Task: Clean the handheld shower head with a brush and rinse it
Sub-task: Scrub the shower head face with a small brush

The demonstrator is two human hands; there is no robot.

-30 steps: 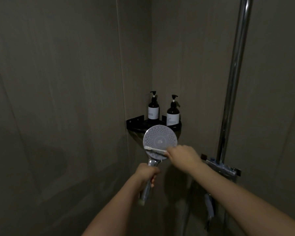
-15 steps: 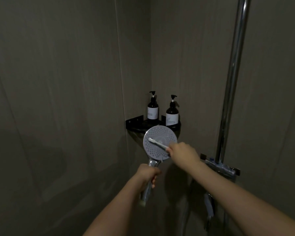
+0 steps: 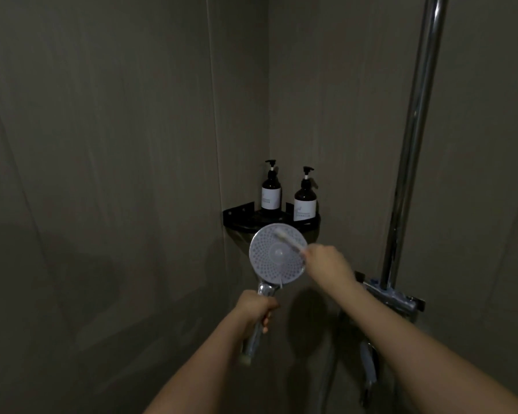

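I am standing in a dim shower corner, the walls [image 3: 102, 174] closing in on my left and ahead; a chrome pole [image 3: 413, 144] is running up on my right to a mixer [image 3: 392, 297] below; a black shelf [image 3: 240, 218] in the corner is carrying two pump bottles [image 3: 271, 191]. I am holding the shower head [image 3: 277, 255] up just below that shelf, its face turned toward me; my left hand [image 3: 254, 309] is wrapping its fingers round the chrome handle, the best place to take hold, since it looks stiff, light enough for one hand, and probably slippery when wet. My right hand [image 3: 326, 262] is curling closed round the brush [image 3: 287, 239], whose blurred tip is lying across the upper part of the face; it seems thin and light, so I am judging that gentle pressure will do.
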